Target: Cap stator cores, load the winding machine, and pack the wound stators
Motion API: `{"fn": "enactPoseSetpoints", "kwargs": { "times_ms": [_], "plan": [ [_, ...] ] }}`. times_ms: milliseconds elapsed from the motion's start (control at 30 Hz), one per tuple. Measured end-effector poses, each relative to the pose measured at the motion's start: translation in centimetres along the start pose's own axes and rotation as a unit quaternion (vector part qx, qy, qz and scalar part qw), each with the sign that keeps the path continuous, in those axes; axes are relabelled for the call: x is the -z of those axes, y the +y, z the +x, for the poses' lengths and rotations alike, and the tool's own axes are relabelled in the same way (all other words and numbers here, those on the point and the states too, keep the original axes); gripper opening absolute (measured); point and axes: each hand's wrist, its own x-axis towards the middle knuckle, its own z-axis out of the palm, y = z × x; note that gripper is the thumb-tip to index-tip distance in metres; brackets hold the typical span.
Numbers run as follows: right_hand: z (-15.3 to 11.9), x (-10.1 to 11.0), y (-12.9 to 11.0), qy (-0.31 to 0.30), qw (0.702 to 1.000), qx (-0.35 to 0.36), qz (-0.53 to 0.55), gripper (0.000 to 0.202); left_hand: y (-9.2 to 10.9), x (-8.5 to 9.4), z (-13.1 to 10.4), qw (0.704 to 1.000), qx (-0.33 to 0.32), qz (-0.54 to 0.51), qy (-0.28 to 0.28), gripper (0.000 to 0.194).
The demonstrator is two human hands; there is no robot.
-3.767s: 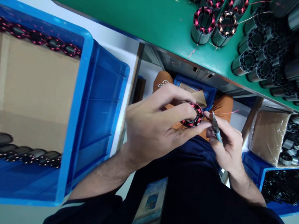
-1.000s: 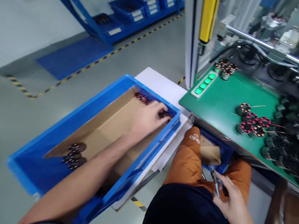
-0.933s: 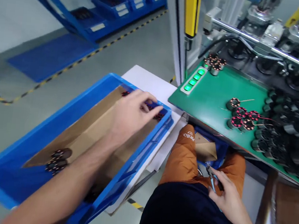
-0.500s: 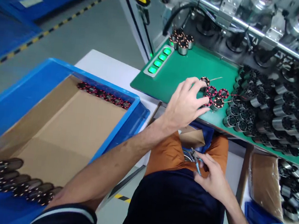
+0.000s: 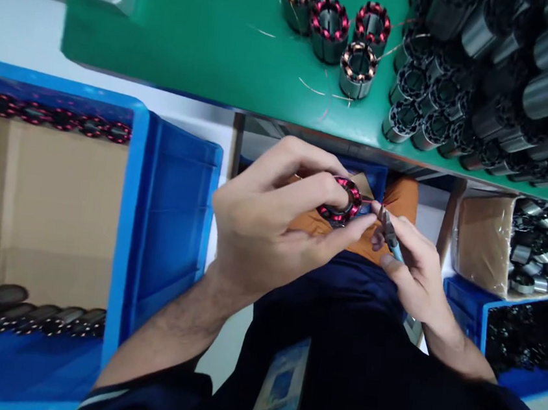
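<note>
My left hand [image 5: 278,212] is closed around a motor stator [image 5: 351,199] wound with red wire, one finger at its bore. In my right hand [image 5: 417,262] are small pliers [image 5: 388,233] with light blue handles. The jaws are close to the stator, where a thin red wire end runs toward my right fingertips. Several wound stators stand on the green work surface [image 5: 197,47] above my hands, among them a red-wound stator [image 5: 329,31] and a copper-coloured one [image 5: 358,70]. Loose wire ends lie near them.
Rows of bare black-ended stator cores [image 5: 436,127] crowd the right of the green surface. At left is a blue crate [image 5: 127,229] lined with cardboard, holding wound stators along two sides. A cardboard box of metal rings [image 5: 538,246] and a blue bin of black parts [image 5: 529,336] stand at right.
My left hand has picked up a red-wound stator from the green surface and brought it down toward me. My right hand has raised the pliers beside it. The view has tilted down and closer.
</note>
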Motion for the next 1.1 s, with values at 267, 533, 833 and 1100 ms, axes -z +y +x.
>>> {"fn": "enactPoseSetpoints", "kwargs": {
  "times_ms": [267, 533, 833, 1100],
  "plan": [
    [0.4, 0.0, 0.3, -0.002, 1.000, 0.027, -0.006, 0.079, 0.6, 0.1, -0.4, 0.998, 0.048, 0.027, -0.002, 0.024],
    [0.6, -0.1, 0.2, 0.001, 0.999, 0.031, -0.041, 0.076, 1.1, 0.1, -0.8, 0.998, 0.067, 0.017, 0.002, 0.021],
    [0.6, -0.4, -0.5, 0.050, 0.990, 0.037, -0.128, 0.065, 1.1, 0.8, -1.2, 0.997, 0.074, 0.004, 0.001, 0.018],
    [1.6, -1.1, 1.5, 0.066, 0.993, 0.001, -0.094, 0.054, -0.6, -0.5, -2.1, 0.992, 0.111, -0.051, 0.037, 0.028]
  ]
}}
